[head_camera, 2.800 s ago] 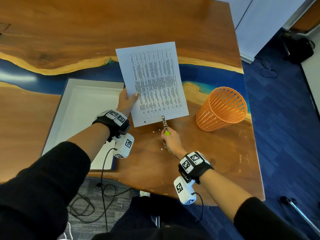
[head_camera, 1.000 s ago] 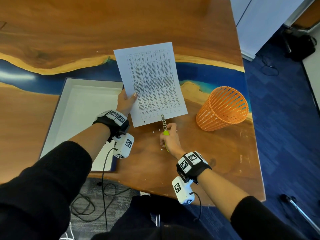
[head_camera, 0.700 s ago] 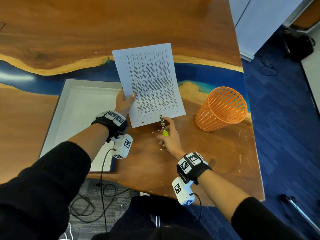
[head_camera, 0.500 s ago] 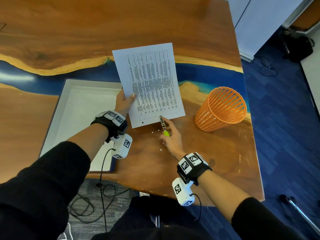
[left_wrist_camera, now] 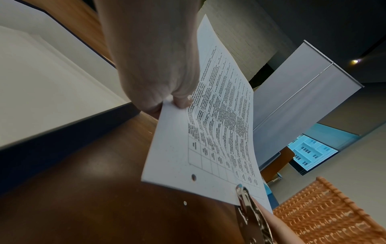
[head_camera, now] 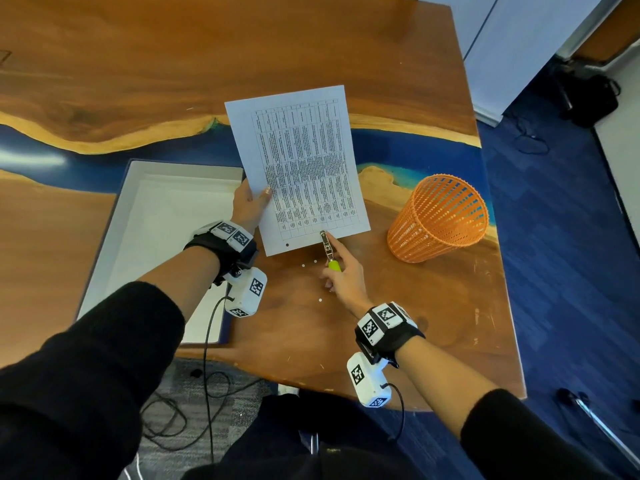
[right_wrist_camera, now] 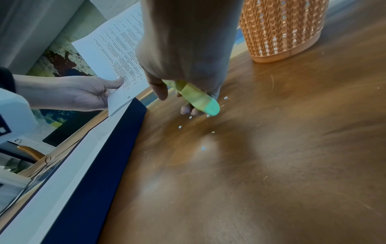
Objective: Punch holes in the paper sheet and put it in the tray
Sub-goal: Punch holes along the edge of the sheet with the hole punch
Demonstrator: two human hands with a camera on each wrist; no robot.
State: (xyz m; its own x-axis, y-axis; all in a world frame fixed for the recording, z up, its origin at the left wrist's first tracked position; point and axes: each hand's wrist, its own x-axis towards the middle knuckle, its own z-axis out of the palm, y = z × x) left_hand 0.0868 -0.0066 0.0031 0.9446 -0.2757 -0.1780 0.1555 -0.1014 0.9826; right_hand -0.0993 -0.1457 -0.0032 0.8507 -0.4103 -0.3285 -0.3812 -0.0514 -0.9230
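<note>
A printed paper sheet point(head_camera: 301, 164) is held tilted above the wooden table, my left hand point(head_camera: 248, 206) pinching its left edge, thumb on top point(left_wrist_camera: 183, 100). One punched hole point(left_wrist_camera: 193, 177) shows near its lower left corner. My right hand point(head_camera: 341, 275) grips a metal hole punch point(head_camera: 327, 249) with green handles point(right_wrist_camera: 196, 97); its index finger lies straight along the tool. The punch's head point(left_wrist_camera: 240, 188) sits over the sheet's near edge, right of the hole. The white tray point(head_camera: 162, 237) with dark blue walls lies to the left, with nothing in it.
An orange mesh basket point(head_camera: 438, 220) stands on the table to the right of the sheet. Small white paper dots point(head_camera: 315, 261) lie scattered on the wood under my right hand. The table's near edge point(head_camera: 311, 379) is close to my wrists, cables hanging below.
My right index finger has stretched out along the punch. The sheet and both hands have shifted slightly left; the punch head stays at the sheet's near edge.
</note>
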